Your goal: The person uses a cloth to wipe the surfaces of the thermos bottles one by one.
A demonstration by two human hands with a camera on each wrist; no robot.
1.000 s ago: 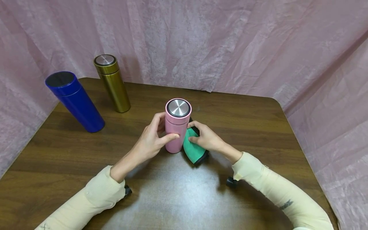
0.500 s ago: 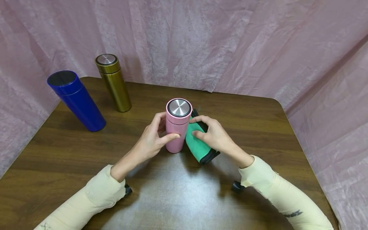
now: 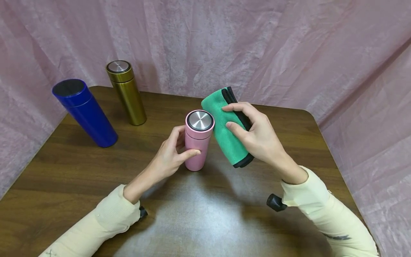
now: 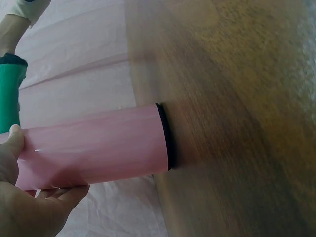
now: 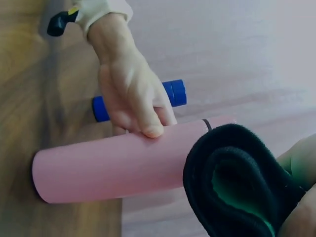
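A pink thermos flask (image 3: pixel 196 153) with a silver-topped lid stands upright on the wooden table. My left hand (image 3: pixel 170 153) grips its side, thumb across the front and fingers behind. In my right hand (image 3: pixel 257 132) is a folded green cloth (image 3: pixel 226 134) with black edging, pinched between thumb and fingers. The cloth is raised beside the flask's lid, on its right. From the right wrist view, the cloth's rolled black end (image 5: pixel 232 168) overlaps the upper part of the flask. The left wrist view shows the flask's dark base (image 4: pixel 167 138) at the tabletop.
A blue flask (image 3: pixel 88 114) stands at the left of the table (image 3: pixel 282 142), and a gold flask (image 3: pixel 128 96) behind it to the right. Pink velvety curtains (image 3: pixel 208 46) hang round the back and sides.
My right hand has lifted the green cloth from low beside the pink flask up to lid height, moving away and right. My left hand keeps its hold on the flask.
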